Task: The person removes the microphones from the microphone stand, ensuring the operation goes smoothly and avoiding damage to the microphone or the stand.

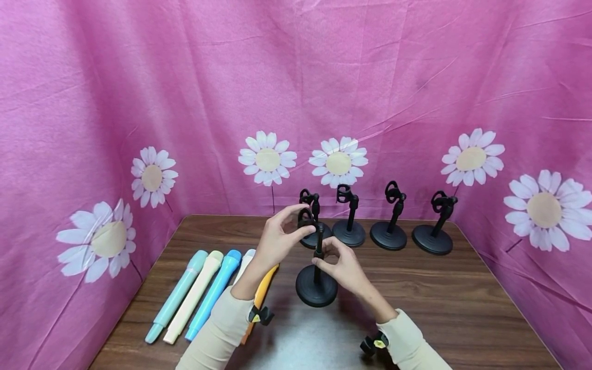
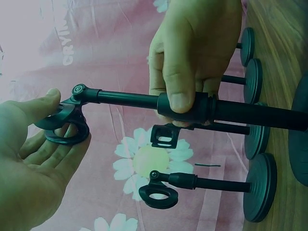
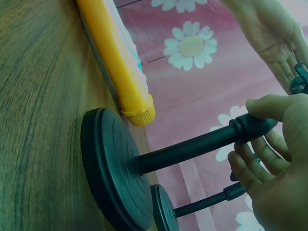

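Note:
A black tabletop microphone stand (image 1: 316, 288) stands upright in front of me, its round base on the table. My left hand (image 1: 276, 240) pinches the ring-shaped clip (image 2: 67, 132) at its top, thumb on one side and fingers on the other. Lower down, my right hand (image 1: 346, 268) grips the collar (image 2: 185, 107) of the pole with thumb and fingers. In the left wrist view the thin upper rod (image 2: 127, 99) extends out of that collar to the clip joint. The right wrist view has the thick lower pole (image 3: 187, 150) rising from the base.
Several similar black stands (image 1: 388, 236) line the back of the wooden table (image 1: 439, 308). To the left lie several microphones in a row: teal (image 1: 178, 293), cream (image 1: 194, 295), blue (image 1: 215, 293), white and orange (image 1: 262, 293), partly behind my left arm. A pink flowered cloth (image 1: 296, 77) hangs around the table.

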Demonstrator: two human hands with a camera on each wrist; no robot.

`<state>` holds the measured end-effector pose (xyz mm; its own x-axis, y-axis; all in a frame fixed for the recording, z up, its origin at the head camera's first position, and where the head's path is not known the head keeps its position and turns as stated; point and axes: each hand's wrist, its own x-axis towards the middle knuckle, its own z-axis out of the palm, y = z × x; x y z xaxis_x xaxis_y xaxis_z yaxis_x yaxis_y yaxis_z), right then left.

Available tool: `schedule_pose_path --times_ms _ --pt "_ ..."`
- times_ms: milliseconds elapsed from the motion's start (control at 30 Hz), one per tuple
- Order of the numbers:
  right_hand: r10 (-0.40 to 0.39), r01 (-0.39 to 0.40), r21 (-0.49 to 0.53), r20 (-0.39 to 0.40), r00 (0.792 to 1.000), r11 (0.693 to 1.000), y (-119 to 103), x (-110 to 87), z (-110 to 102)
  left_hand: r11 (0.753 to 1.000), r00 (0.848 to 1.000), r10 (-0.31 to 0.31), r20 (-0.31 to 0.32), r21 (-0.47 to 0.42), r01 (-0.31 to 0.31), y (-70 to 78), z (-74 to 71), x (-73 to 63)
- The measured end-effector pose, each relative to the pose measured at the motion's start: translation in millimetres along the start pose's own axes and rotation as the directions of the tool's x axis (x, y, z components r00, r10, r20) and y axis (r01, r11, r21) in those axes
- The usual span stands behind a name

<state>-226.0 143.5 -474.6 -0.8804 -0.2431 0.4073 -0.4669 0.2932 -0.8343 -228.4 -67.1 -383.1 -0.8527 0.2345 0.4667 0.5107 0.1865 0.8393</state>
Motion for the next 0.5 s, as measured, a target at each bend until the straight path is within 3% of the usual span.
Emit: schedule_pose_path --times_ms 300,500 --pt "-0.049 0.044 0.054 0.096 0.994 0.998 -1.8 -0.7 1.3 1.0 1.0 0.006 -0.002 -0.001 -0.006 -0.4 -0.2 -0.1" --pt "-0.03 0.03 0.001 0.058 0.998 1.0 0.2 -1.6 1.8 1.0 1.0 0.006 -0.002 0.017 -0.006 0.2 -0.5 -0.9"
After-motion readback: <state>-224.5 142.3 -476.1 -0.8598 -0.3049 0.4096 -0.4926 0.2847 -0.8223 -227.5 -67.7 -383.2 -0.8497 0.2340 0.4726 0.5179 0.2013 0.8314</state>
